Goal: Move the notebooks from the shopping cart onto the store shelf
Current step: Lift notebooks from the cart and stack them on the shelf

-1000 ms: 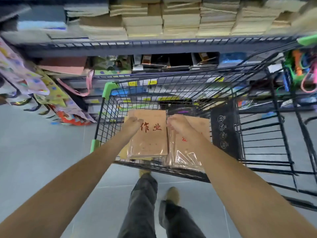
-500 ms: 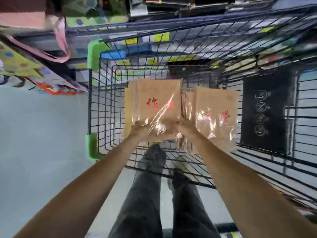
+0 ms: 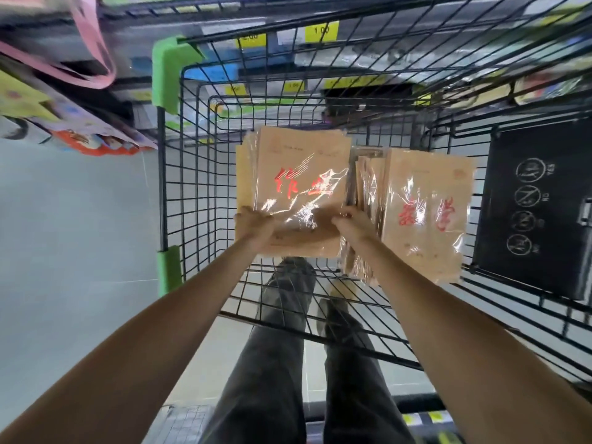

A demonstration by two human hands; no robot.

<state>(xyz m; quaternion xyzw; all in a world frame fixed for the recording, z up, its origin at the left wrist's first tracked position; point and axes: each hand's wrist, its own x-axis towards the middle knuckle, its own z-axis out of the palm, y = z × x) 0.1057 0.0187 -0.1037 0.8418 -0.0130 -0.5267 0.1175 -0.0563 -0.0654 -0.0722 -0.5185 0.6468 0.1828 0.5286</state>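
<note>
**Wrapped notebook pack held in cart, both hands**

- Item: tan paper notebook pack in clear plastic wrap, red characters on the cover (image 3: 298, 187). It is inside the black wire shopping cart (image 3: 162, 187), between the two hands. Whether it rests on the cart floor cannot be told.
- Left hand (image 3: 253, 223): clamped on the pack's near left corner.
- Right hand (image 3: 349, 223): clamped on the pack's near right edge, apart from the left hand.
- Second tan wrapped notebook pack (image 3: 426, 213): just right of the right hand, in the cart.
- Black plastic panel with white pictograms (image 3: 531, 206): farther right.
- Green corner guard (image 3: 166, 75): beyond the left hand.
- Blurred grey store shelf (image 3: 134, 43) with a yellow price tag (image 3: 321, 30): beyond both hands.
</note>
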